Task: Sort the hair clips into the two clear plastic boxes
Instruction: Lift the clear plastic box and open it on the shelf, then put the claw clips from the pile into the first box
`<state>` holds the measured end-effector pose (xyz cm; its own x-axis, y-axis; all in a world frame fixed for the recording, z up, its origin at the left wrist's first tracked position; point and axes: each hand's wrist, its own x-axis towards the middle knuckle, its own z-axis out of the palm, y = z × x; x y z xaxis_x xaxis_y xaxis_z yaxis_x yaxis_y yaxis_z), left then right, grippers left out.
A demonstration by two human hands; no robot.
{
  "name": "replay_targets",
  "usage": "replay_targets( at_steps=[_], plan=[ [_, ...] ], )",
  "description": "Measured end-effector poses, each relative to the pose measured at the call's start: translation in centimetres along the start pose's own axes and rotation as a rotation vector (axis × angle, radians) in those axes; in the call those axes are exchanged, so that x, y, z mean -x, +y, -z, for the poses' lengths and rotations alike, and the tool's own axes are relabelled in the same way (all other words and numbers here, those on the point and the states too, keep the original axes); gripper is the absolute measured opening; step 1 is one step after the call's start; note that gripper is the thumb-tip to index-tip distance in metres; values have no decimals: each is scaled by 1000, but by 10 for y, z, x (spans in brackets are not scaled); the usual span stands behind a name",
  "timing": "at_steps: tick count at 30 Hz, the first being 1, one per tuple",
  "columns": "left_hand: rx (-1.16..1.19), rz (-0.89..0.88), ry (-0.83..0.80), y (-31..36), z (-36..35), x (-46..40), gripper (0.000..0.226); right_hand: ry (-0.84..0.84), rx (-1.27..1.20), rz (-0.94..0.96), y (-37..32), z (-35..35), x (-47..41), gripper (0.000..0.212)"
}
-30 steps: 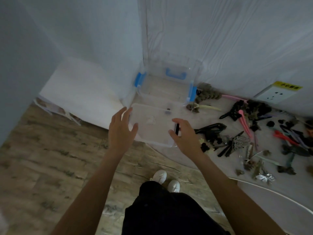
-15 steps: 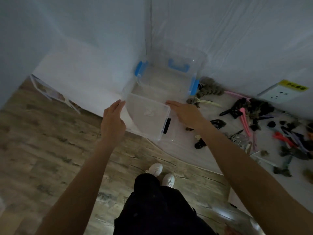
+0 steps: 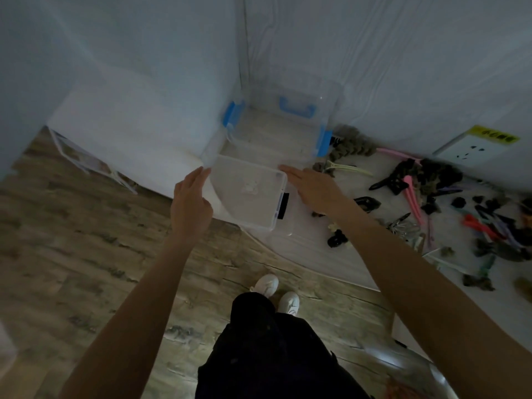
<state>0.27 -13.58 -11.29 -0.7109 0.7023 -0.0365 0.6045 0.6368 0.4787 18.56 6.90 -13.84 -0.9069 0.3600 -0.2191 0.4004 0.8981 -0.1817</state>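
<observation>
A small clear plastic box (image 3: 247, 194) with a black latch sits at the edge of the white sheet, held between my two hands. My left hand (image 3: 190, 200) grips its left side, fingers along the edge. My right hand (image 3: 313, 188) lies flat against its right side, fingertips at the far corner. Behind it, in the corner of the walls, stands a bigger clear box (image 3: 276, 133) with blue latches, open and showing nothing inside. Several hair clips (image 3: 408, 191) in black, pink, red and purple lie scattered on the sheet to the right.
The white sheet (image 3: 316, 249) covers the floor on the right; wood-pattern floor (image 3: 86, 254) lies to the left. A wall socket (image 3: 472, 148) is at the back right. A black claw clip (image 3: 336, 240) lies near my right forearm. My legs and white shoes (image 3: 273, 292) are below.
My right hand has moved from the small box's near edge to its far right corner. The left hand has closed in on its left side, and the box has turned and shifted slightly left.
</observation>
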Motion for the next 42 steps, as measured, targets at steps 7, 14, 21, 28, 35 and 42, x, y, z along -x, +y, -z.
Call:
replay_targets(
  at_steps=[7, 14, 21, 28, 35, 42],
  plan=[
    [11, 12, 14, -5, 6, 2, 70, 26, 42, 34, 15, -2, 16, 51],
    [59, 18, -8, 8, 6, -1, 65, 364, 116, 42, 26, 1, 34, 18],
    [65, -54, -60, 22, 3, -2, 59, 125, 39, 2, 29, -15, 42, 46],
    [-57, -69, -153, 58, -9, 12, 58, 330, -30, -308, 42, -21, 105, 50],
    [334, -730, -145, 141, -40, 64, 42, 248, 218, -301, -11, -79, 146, 50],
    [168, -488, -446, 173, -133, 84, 81, 458, -20, -509, 31, -59, 174, 42]
  ],
)
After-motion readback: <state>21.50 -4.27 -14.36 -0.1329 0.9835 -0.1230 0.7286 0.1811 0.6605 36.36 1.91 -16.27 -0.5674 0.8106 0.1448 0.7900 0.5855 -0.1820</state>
